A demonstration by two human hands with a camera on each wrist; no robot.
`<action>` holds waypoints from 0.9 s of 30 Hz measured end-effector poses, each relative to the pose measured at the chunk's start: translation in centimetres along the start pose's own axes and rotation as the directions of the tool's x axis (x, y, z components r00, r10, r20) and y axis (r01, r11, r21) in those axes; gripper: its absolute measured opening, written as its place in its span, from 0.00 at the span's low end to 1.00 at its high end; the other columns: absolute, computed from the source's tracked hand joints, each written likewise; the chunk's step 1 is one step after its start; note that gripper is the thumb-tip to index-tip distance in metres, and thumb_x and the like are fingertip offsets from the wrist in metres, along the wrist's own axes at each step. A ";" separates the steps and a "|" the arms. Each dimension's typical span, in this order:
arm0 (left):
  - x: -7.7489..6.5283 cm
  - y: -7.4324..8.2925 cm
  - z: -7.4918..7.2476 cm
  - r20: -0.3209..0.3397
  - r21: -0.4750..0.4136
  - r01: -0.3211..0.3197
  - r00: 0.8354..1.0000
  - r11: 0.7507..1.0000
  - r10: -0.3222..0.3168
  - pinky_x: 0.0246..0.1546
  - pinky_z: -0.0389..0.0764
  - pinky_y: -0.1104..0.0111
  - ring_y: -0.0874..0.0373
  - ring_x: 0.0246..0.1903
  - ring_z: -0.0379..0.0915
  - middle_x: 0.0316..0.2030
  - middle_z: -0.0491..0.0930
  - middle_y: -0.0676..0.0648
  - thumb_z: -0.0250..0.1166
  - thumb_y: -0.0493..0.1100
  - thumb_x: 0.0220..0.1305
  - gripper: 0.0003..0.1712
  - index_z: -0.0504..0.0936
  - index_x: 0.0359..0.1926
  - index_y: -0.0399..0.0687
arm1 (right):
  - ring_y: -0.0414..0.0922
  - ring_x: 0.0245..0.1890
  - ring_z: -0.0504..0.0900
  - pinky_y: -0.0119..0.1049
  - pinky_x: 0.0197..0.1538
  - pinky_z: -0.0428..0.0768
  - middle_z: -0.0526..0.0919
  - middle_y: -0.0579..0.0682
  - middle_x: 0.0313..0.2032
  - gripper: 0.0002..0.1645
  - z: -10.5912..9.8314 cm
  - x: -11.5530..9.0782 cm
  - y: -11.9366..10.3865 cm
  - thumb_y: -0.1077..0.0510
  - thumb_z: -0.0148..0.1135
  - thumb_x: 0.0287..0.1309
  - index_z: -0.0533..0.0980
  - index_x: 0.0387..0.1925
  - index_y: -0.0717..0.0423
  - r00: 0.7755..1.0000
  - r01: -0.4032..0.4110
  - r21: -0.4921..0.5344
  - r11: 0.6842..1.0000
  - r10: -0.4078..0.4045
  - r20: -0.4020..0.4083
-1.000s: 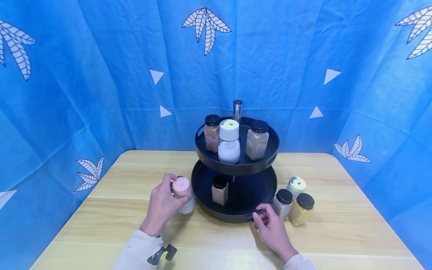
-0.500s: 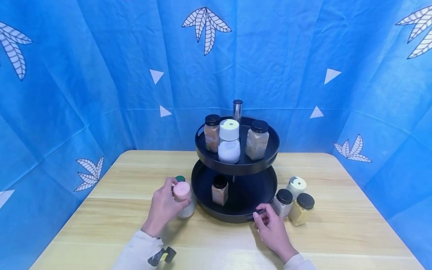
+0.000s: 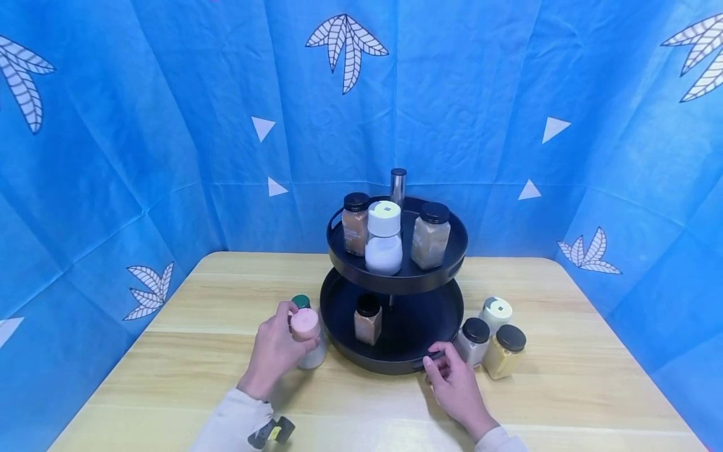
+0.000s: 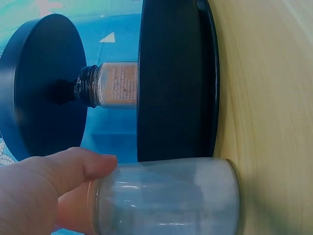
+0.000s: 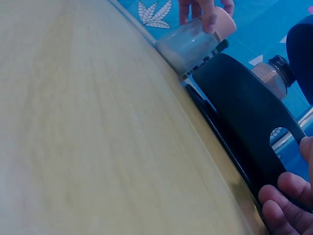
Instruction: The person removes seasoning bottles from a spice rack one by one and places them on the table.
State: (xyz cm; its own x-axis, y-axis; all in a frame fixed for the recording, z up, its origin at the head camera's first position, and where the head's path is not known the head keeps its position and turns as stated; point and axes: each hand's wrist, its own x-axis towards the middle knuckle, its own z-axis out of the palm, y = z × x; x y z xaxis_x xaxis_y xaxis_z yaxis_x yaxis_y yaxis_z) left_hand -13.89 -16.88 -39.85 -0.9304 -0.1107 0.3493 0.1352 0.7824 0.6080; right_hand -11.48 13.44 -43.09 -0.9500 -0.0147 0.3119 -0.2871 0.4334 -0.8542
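Note:
My left hand (image 3: 272, 351) grips a clear jar with a pink lid (image 3: 305, 324), its fingers around the lid. Pale white contents show in the jar (image 4: 171, 196) in the left wrist view, where its base is close to the table and its side stands by the lower tray. My right hand (image 3: 460, 386) holds the handle cutout at the front right of the lower black tray (image 3: 367, 362) of a two-tier rack. Fingers (image 5: 293, 186) curl at that rim in the right wrist view. A black-capped spice jar (image 3: 368, 320) stands in the lower tray.
On the upper tray (image 3: 390, 285) stand a brown spice jar (image 3: 354, 229), a white bottle (image 3: 384, 254) and a tan jar (image 3: 431, 238). A green-capped container (image 3: 301, 301) is behind the held jar. Right of the rack are a grey jar (image 3: 473, 342), a yellow jar (image 3: 504, 355) and a white-capped bottle (image 3: 497, 311).
My left hand has brought the pink-lidded jar slightly toward me, so the green cap behind it shows more. The right hand and the rack have stayed in place.

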 end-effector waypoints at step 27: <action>-0.2 0.2 -0.5 0.013 0.033 -0.023 1.000 0.999 0.022 0.37 0.82 0.52 0.45 0.39 0.76 0.42 0.80 0.36 0.78 0.47 0.43 0.38 0.67 0.51 0.38 | 0.50 0.18 0.79 0.32 0.22 0.77 0.80 0.56 0.19 0.10 0.0 0.0 -0.2 0.73 0.60 0.54 0.72 0.37 0.62 1.000 0.014 0.016 1.000 -0.014 -0.010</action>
State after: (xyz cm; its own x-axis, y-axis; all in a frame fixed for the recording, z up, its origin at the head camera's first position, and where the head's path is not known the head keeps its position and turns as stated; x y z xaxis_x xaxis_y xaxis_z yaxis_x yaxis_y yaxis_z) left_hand -13.48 -17.04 -39.43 -0.9317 -0.0851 0.3531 0.1448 0.8044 0.5762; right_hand -11.44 13.37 -42.95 -0.9445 -0.0114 0.3282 -0.3026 0.4187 -0.8562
